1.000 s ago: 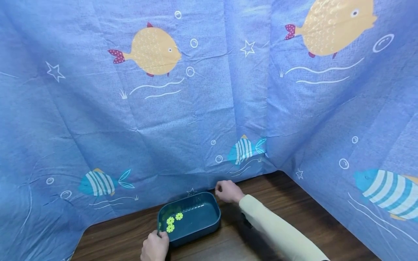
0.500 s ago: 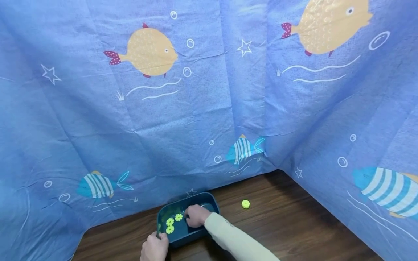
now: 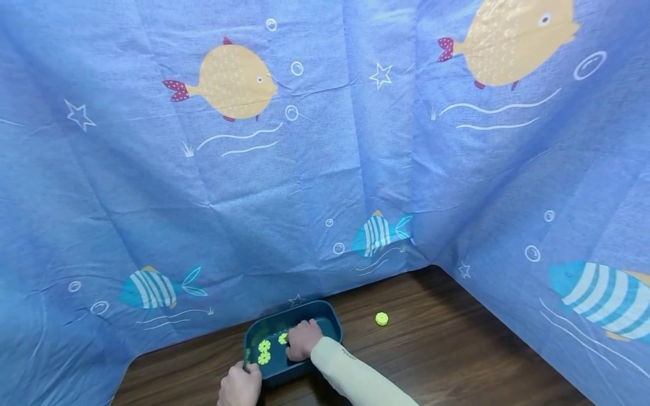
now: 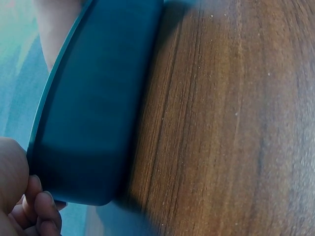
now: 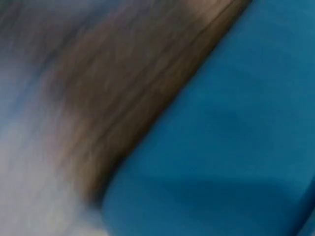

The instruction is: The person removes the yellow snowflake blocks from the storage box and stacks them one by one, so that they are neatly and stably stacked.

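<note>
In the head view my left hand [image 3: 240,385] grips the near left corner of a dark teal rectangular tray [image 3: 331,356]. The left wrist view shows the left fingers [image 4: 47,206] bent at the end of the tray's wall [image 4: 93,113]. My right hand [image 3: 303,340] is inside the tray, fingers curled at a yellow flower-shaped piece [image 3: 282,339], which it appears to pinch and partly covers. Two more yellow flower pieces [image 3: 264,345] lie at the tray's left side. The right wrist view is blurred, with the tray's outer wall [image 5: 221,137] filling its right side and the fingertips hidden.
A yellow flower-shaped piece [image 3: 382,319], looking thick or stacked, lies on the brown wooden table [image 3: 431,344] right of the tray. Blue fish-printed cloth [image 3: 304,186] hangs close behind the tray and along the right side.
My right hand has moved left from beside the tray into it, uncovering the yellow piece on the table. The flower piece at its fingers has shifted slightly right. The left hand stays put.
</note>
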`<control>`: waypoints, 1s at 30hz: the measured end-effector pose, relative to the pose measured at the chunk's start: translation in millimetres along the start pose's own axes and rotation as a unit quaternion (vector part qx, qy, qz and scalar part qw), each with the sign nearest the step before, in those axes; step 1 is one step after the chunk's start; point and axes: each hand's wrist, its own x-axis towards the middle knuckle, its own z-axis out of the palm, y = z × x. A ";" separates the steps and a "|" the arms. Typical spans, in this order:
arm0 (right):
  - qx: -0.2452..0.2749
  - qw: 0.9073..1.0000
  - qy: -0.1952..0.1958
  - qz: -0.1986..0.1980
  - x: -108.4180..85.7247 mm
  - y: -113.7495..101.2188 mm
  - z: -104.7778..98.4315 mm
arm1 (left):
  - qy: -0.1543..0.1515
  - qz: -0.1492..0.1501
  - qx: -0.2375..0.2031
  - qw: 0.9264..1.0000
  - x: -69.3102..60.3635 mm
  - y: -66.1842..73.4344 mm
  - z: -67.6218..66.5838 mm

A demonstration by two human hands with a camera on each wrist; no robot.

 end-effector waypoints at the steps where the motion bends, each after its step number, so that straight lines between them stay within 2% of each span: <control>1: -0.018 1.000 0.012 0.003 0.8 1.8 0.5 | 0.001 -0.001 0.000 1.000 0.1 -0.1 -0.1; 6: -0.063 0.997 0.044 0.029 3.8 10.4 1.1 | -0.004 -0.003 0.004 1.000 0.3 -0.1 -1.5; 11: -0.058 0.996 0.059 0.045 4.5 14.9 2.8 | -0.006 -0.004 0.004 1.000 0.8 -0.3 -1.8; 16: -0.032 0.993 0.086 0.068 4.4 19.1 7.9 | -0.009 -0.005 0.005 1.000 -0.8 1.5 -1.5; 19: 0.007 0.992 0.086 0.092 4.0 24.0 11.0 | -0.012 -0.005 0.003 1.000 -1.6 2.5 -1.4; 23: 0.092 0.986 0.064 0.123 2.2 30.5 9.0 | -0.010 -0.006 -0.001 1.000 -2.1 2.6 -1.2; 26: 0.161 0.977 0.043 0.133 0.6 32.6 6.0 | -0.006 -0.005 -0.002 1.000 -2.5 1.8 -1.6; 30: 0.212 0.969 0.020 0.128 -0.3 31.7 4.0 | -0.006 -0.003 -0.005 1.000 -2.4 0.7 -2.8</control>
